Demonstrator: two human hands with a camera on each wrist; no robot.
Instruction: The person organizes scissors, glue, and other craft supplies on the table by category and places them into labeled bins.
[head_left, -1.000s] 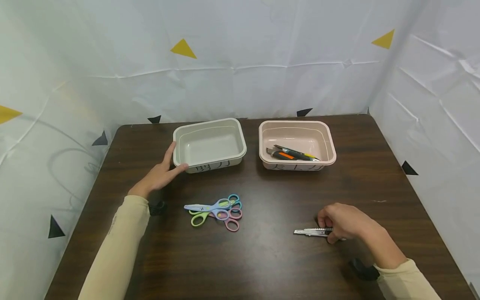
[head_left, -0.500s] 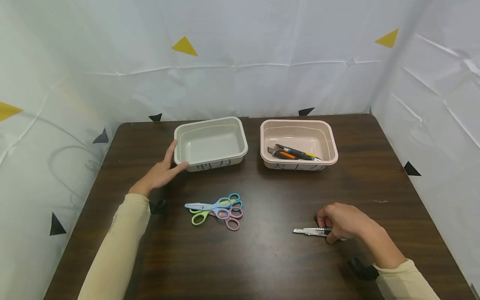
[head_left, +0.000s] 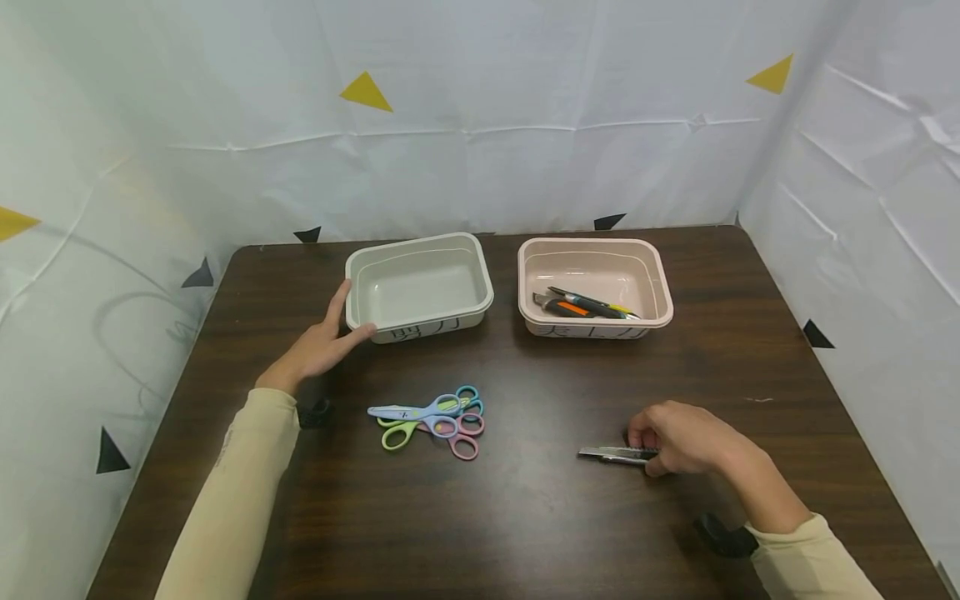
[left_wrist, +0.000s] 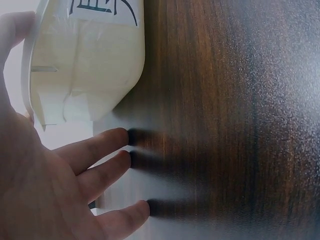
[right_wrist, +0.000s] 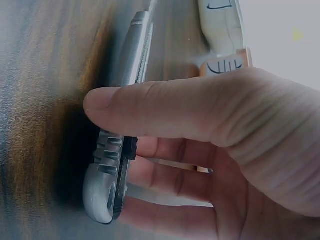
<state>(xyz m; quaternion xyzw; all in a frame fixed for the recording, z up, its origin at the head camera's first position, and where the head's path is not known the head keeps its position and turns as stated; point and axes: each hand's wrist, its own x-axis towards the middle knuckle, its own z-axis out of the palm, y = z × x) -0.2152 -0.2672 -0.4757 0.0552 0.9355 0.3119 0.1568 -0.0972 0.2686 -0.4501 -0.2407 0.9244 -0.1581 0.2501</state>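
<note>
My right hand (head_left: 686,437) pinches a silver utility knife (head_left: 615,454) between thumb and fingers, at the right of the table. In the right wrist view the knife (right_wrist: 107,172) is tipped on its edge, with its ribbed grip and black slider showing. My left hand (head_left: 315,346) rests at the near left corner of a grey-green bin (head_left: 427,325), thumb on its rim and fingers spread. In the left wrist view several fingertips (left_wrist: 122,160) reach down to the tabletop beside the bin.
A pink bin (head_left: 596,325) at the back holds several dark cutters (head_left: 588,306), one with orange marking. Several overlapping scissors (head_left: 435,417) in blue, green and pink lie in front of the grey-green bin. White sheeting (head_left: 465,183) walls the table's back and sides.
The utility knife has shifted slightly left and away from me and turned on its edge in my right hand. My left hand stays at the grey-green bin.
</note>
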